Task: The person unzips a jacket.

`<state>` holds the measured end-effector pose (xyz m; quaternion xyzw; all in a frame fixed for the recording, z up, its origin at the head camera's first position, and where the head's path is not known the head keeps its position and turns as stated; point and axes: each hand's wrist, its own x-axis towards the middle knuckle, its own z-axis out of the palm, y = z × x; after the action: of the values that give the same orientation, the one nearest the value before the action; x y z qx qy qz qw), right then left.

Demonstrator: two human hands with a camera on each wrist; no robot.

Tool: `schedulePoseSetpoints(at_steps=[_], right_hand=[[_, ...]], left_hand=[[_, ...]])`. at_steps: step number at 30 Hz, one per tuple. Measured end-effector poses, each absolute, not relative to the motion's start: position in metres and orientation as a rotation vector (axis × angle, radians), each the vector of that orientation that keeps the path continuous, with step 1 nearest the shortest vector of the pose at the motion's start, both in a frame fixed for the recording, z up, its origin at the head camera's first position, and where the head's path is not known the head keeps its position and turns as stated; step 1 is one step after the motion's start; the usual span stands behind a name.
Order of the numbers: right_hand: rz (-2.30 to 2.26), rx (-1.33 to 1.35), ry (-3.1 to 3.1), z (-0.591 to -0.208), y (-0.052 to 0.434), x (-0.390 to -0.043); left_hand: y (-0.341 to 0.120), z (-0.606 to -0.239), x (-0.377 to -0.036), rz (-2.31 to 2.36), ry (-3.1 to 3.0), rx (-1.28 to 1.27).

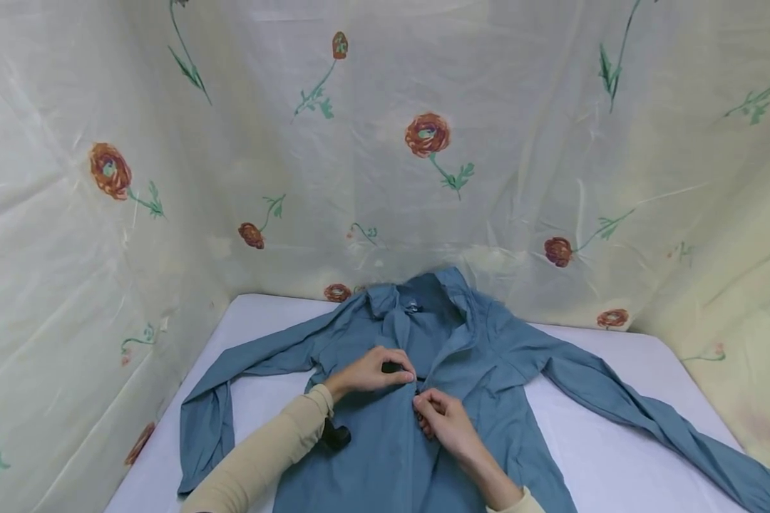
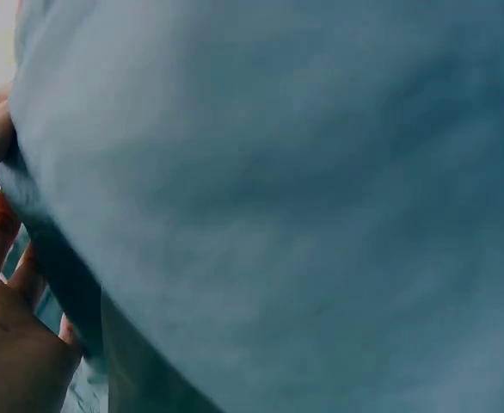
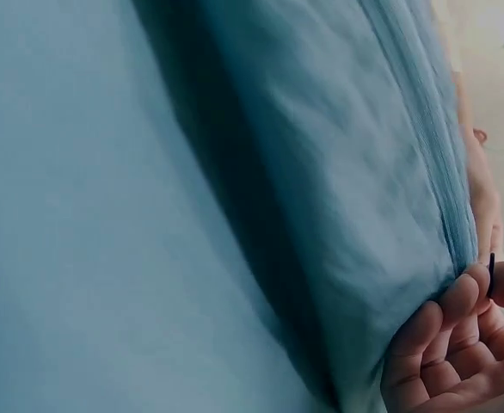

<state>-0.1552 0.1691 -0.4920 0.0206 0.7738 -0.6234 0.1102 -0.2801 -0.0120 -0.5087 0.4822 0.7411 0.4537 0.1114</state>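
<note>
While both hands (image 1: 373, 370) (image 1: 448, 422) pinch the blue garment (image 1: 366, 449), floral sheeting (image 1: 372, 178) rises behind the white surface (image 1: 590, 434).

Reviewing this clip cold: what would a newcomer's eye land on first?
Probably the blue garment, spread across the white table with a sleeve out to each side. Next, the left hand and right hand, whose fingers pinch at its front opening. Behind, the pale curtain with rust-red flowers fills the head view's upper part.
</note>
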Motion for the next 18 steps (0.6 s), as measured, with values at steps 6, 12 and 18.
schedulePoseSetpoints(at_steps=[6,12,18], right_hand=[[-1.807,0.028,2.281,-0.490,0.167,-0.148],[-1.837,0.022,2.270,-0.493,0.165,-0.141],[-1.867,-0.057,2.254,-0.495,0.165,-0.134]], left_hand=[[-0.017,-0.502,-0.280,1.369,2.189,1.361],[-0.019,-0.499,-0.277,1.379,2.198,1.383],[-0.020,-0.513,-0.287,1.411,2.211,1.350]])
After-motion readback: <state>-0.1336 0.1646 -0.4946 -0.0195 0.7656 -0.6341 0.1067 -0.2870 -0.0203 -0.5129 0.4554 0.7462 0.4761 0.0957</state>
